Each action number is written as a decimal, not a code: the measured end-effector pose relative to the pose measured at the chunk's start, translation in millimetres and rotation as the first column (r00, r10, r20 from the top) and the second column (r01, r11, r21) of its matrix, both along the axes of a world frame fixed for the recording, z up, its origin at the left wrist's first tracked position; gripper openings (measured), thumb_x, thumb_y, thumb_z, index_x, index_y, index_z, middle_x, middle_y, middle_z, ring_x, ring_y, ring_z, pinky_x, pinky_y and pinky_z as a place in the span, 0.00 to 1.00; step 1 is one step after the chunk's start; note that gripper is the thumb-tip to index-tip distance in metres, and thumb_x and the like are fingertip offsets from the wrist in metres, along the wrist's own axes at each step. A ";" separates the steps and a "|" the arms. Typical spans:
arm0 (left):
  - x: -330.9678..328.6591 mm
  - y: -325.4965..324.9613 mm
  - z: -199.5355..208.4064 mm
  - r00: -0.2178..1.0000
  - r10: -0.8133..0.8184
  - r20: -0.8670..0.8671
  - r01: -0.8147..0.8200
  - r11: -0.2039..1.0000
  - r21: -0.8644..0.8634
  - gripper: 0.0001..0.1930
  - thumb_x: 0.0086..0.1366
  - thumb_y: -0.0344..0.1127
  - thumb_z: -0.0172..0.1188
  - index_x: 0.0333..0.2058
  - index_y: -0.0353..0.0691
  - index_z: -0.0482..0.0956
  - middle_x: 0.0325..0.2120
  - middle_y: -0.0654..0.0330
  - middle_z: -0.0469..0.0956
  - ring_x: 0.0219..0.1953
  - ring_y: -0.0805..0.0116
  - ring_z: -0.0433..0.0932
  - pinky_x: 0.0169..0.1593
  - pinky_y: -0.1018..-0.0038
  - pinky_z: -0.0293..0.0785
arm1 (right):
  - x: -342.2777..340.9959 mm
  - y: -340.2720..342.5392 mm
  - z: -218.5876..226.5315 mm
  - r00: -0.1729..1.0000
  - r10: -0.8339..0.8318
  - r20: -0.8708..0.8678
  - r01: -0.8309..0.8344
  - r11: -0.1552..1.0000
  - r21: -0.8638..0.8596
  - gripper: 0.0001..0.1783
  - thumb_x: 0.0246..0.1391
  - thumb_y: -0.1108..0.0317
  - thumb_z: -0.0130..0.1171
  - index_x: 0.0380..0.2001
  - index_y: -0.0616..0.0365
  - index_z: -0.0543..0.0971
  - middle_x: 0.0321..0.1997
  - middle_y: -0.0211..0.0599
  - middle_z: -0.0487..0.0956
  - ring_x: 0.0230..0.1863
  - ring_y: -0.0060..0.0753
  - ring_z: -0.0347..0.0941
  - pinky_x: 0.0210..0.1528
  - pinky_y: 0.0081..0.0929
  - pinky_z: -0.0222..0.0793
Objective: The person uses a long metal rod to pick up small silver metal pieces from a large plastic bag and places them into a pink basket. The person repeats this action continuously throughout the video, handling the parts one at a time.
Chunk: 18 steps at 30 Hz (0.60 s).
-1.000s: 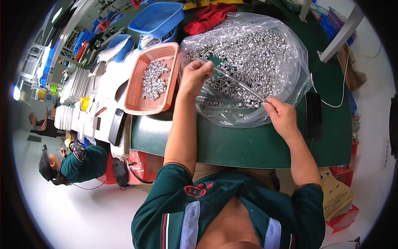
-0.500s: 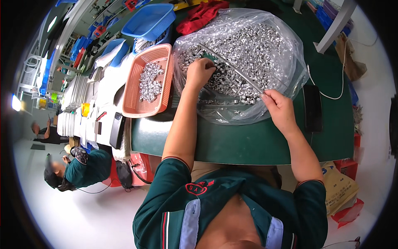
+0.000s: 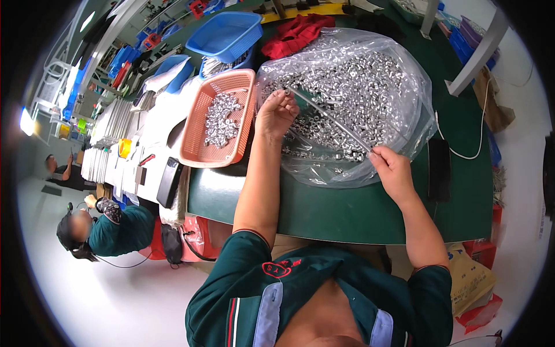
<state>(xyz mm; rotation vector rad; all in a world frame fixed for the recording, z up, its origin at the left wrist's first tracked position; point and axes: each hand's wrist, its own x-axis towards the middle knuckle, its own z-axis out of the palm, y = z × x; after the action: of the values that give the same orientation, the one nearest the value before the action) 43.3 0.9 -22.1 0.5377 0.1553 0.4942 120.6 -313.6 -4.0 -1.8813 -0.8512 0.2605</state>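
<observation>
Right, I'm watching the right hand (image 3: 394, 172) pinching the near end of a thin metal rod (image 3: 329, 117), which is slanting up and leftward above a heap of small metal pieces (image 3: 370, 81). The left hand (image 3: 277, 117) is curling its fingers, seemingly pinching one small piece (image 3: 287, 92) beside the rod's far tip; whether it's touching or threaded, I'm not able to tell. To my eye, the rod is inviting trouble: being gripped at one end only, it could be swinging off line, and a loose fingertip hold could be sending the piece down among its lookalikes. Loose folds of the clear plastic bag (image 3: 324, 178) could be snagging the rod if it's dipping. Around, the orange basket (image 3: 188, 139) is sitting close by the left forearm (image 3: 259, 191), crowding that side; the black phone (image 3: 439, 168) and white cable (image 3: 467, 155) are lying right of the bag, while the red cloth (image 3: 296, 37) and blue basket (image 3: 228, 37) are sitting beyond
</observation>
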 end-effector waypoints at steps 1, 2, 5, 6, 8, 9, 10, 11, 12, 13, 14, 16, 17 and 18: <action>-1.1 0.2 -0.5 1.000 0.003 0.019 -0.003 0.999 -0.045 0.03 0.59 0.27 0.60 0.31 0.38 0.75 0.28 0.59 0.78 0.29 0.70 0.74 0.34 0.74 0.70 | -1.3 0.8 0.0 1.000 0.007 0.001 -0.006 1.000 -0.019 0.09 0.56 0.65 0.58 0.34 0.60 0.78 0.14 0.36 0.69 0.16 0.23 0.63 0.22 0.25 0.59; -2.3 1.8 -1.0 1.000 0.007 0.021 -0.006 0.999 -0.040 0.03 0.59 0.27 0.61 0.31 0.39 0.75 0.27 0.59 0.78 0.29 0.70 0.74 0.35 0.73 0.70 | -2.5 1.8 0.2 1.000 0.012 0.003 -0.012 0.999 -0.037 0.09 0.56 0.65 0.58 0.34 0.60 0.78 0.14 0.36 0.69 0.15 0.23 0.63 0.22 0.25 0.59; -3.7 8.4 -6.4 0.995 -0.037 0.094 0.038 0.999 -0.007 0.04 0.59 0.27 0.61 0.31 0.38 0.75 0.26 0.60 0.78 0.29 0.70 0.74 0.34 0.73 0.70 | -2.9 2.5 0.8 1.000 0.023 0.007 -0.022 0.999 -0.049 0.09 0.56 0.64 0.58 0.33 0.59 0.78 0.13 0.36 0.69 0.15 0.23 0.63 0.21 0.25 0.58; -4.5 8.7 -5.6 0.997 -0.028 0.068 0.026 0.999 0.028 0.03 0.59 0.27 0.61 0.32 0.38 0.75 0.26 0.60 0.77 0.29 0.71 0.74 0.34 0.73 0.70 | -2.8 2.9 0.1 1.000 0.024 0.007 -0.024 0.999 -0.043 0.09 0.56 0.64 0.58 0.33 0.59 0.78 0.13 0.36 0.69 0.15 0.23 0.62 0.21 0.25 0.58; -5.4 9.4 -3.6 1.000 -0.010 0.018 0.008 0.995 0.099 0.03 0.60 0.27 0.61 0.32 0.37 0.76 0.26 0.61 0.77 0.28 0.71 0.74 0.34 0.74 0.70 | -2.0 1.5 2.1 1.000 0.020 0.019 -0.019 0.997 -0.078 0.09 0.56 0.64 0.59 0.33 0.58 0.78 0.14 0.37 0.70 0.15 0.27 0.64 0.22 0.26 0.59; -6.4 8.0 0.2 0.999 0.017 -0.029 -0.013 0.988 0.153 0.03 0.60 0.27 0.61 0.32 0.37 0.76 0.25 0.61 0.77 0.28 0.72 0.74 0.34 0.74 0.70 | -1.9 0.3 4.0 1.000 0.016 0.025 -0.013 0.995 -0.096 0.09 0.55 0.64 0.59 0.33 0.58 0.78 0.15 0.37 0.70 0.15 0.28 0.65 0.22 0.27 0.60; -7.9 6.4 5.5 0.996 0.046 -0.074 -0.030 0.978 0.206 0.03 0.60 0.27 0.61 0.32 0.36 0.77 0.25 0.62 0.76 0.27 0.72 0.73 0.34 0.74 0.70 | -2.1 0.0 7.0 0.997 0.007 0.075 0.000 0.996 -0.090 0.08 0.55 0.64 0.59 0.33 0.58 0.78 0.15 0.38 0.71 0.16 0.31 0.67 0.22 0.28 0.61; -8.9 5.5 9.3 0.990 0.076 -0.118 -0.043 0.965 0.260 0.03 0.60 0.28 0.61 0.32 0.36 0.77 0.24 0.62 0.76 0.27 0.72 0.73 0.34 0.75 0.70 | -2.4 0.2 10.7 0.992 -0.003 0.124 0.014 0.996 -0.085 0.08 0.55 0.64 0.59 0.34 0.57 0.78 0.16 0.39 0.72 0.17 0.34 0.69 0.23 0.28 0.62; -10.8 5.5 10.8 0.991 0.061 -0.118 -0.025 0.959 0.282 0.03 0.61 0.29 0.61 0.32 0.36 0.77 0.24 0.62 0.75 0.27 0.72 0.72 0.34 0.75 0.70 | -3.0 -0.2 13.1 0.985 -0.013 0.171 0.026 0.997 -0.077 0.08 0.55 0.64 0.59 0.34 0.57 0.78 0.17 0.40 0.73 0.17 0.37 0.70 0.23 0.29 0.63; -12.7 5.7 12.0 0.992 0.045 -0.118 -0.007 0.953 0.303 0.04 0.61 0.30 0.61 0.33 0.36 0.77 0.24 0.63 0.75 0.26 0.72 0.71 0.35 0.74 0.69 | -2.4 -0.8 14.1 0.979 -0.007 0.205 0.022 0.997 -0.071 0.08 0.54 0.64 0.59 0.33 0.57 0.78 0.18 0.41 0.74 0.19 0.40 0.71 0.23 0.30 0.64; -14.7 6.5 12.4 0.993 0.028 -0.118 0.012 0.946 0.324 0.05 0.62 0.31 0.61 0.33 0.37 0.77 0.25 0.63 0.74 0.26 0.72 0.71 0.35 0.74 0.69 | -1.1 -1.0 14.9 0.971 -0.003 0.239 0.019 0.998 -0.065 0.08 0.54 0.65 0.59 0.33 0.56 0.78 0.19 0.41 0.74 0.20 0.42 0.72 0.24 0.31 0.65; -19.1 15.9 9.3 0.992 -0.011 -0.123 0.058 0.921 0.384 0.05 0.62 0.31 0.61 0.32 0.37 0.77 0.24 0.63 0.74 0.26 0.72 0.70 0.34 0.74 0.68 | 0.4 -1.5 15.8 0.958 0.011 0.285 0.006 0.998 -0.061 0.07 0.54 0.65 0.59 0.33 0.56 0.78 0.20 0.42 0.75 0.21 0.44 0.74 0.24 0.32 0.65; -20.8 19.1 7.7 0.992 -0.031 -0.126 0.081 0.907 0.413 0.05 0.62 0.31 0.61 0.32 0.37 0.77 0.23 0.63 0.74 0.25 0.73 0.70 0.34 0.74 0.67 | 1.3 -2.0 16.2 0.954 0.022 0.298 -0.003 0.998 -0.063 0.07 0.54 0.65 0.59 0.33 0.56 0.78 0.20 0.42 0.75 0.21 0.45 0.74 0.24 0.32 0.65; -21.6 17.8 11.3 0.986 -0.030 -0.165 0.108 0.867 0.487 0.05 0.62 0.32 0.61 0.32 0.37 0.77 0.23 0.64 0.74 0.25 0.73 0.70 0.32 0.75 0.66 | 2.0 -2.0 15.8 0.950 0.030 0.310 -0.011 0.998 -0.062 0.07 0.54 0.65 0.59 0.33 0.56 0.78 0.20 0.42 0.75 0.22 0.45 0.74 0.24 0.32 0.65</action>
<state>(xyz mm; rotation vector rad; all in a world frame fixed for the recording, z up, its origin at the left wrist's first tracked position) 21.7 18.7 -10.8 1.0852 0.1552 0.4211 122.6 -315.5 11.8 -2.0019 -1.0849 -0.0014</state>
